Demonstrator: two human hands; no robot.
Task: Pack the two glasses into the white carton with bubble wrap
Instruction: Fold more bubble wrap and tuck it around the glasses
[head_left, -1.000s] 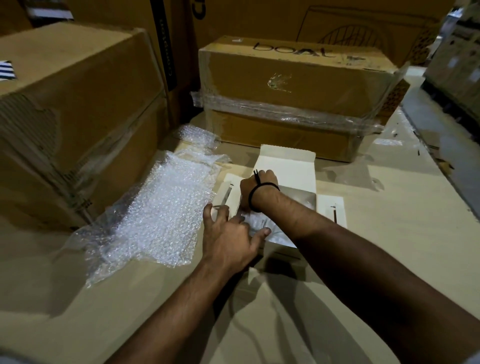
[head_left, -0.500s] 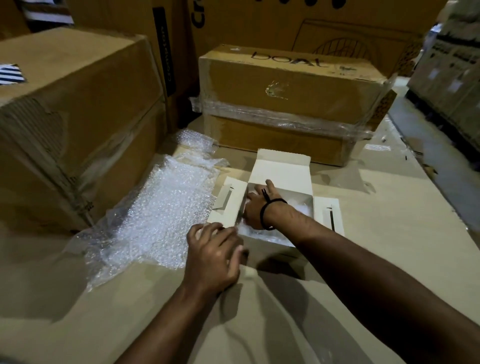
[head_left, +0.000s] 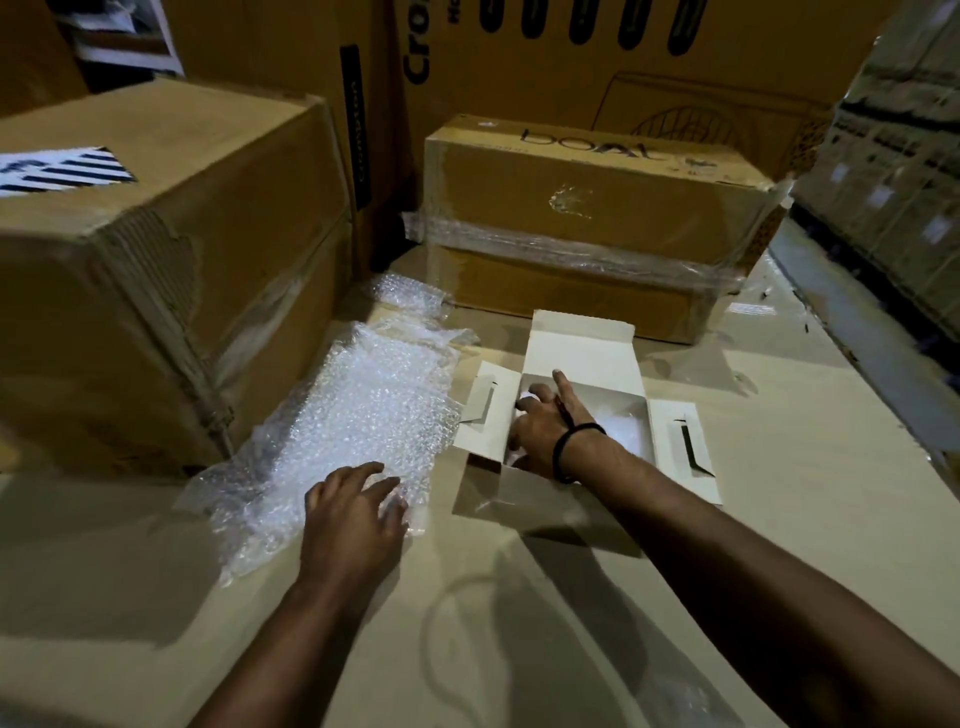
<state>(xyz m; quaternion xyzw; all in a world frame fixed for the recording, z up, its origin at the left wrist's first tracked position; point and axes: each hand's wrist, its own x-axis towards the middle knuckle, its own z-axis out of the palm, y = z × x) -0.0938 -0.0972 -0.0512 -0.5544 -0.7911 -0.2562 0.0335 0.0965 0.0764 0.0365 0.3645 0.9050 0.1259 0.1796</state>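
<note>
Carton (head_left: 582, 348), white, one, flaps open, on tabletop (head_left: 789, 519) just right of bubble wrap sheet (head_left: 363, 405), one, plus a small scrap (head_left: 405, 296) beyond. Glasses: none seen bare; pale wrapped mass (head_left: 626, 428) inside carton, count not tellable. Hands, two: right hand (head_left: 545, 431) reaching into carton, fingers mostly straight, gripping nothing visible; left hand (head_left: 353, 509) flat, spread on sheet. Advice: press padding down evenly, then lift sheet by its near edge.
</note>
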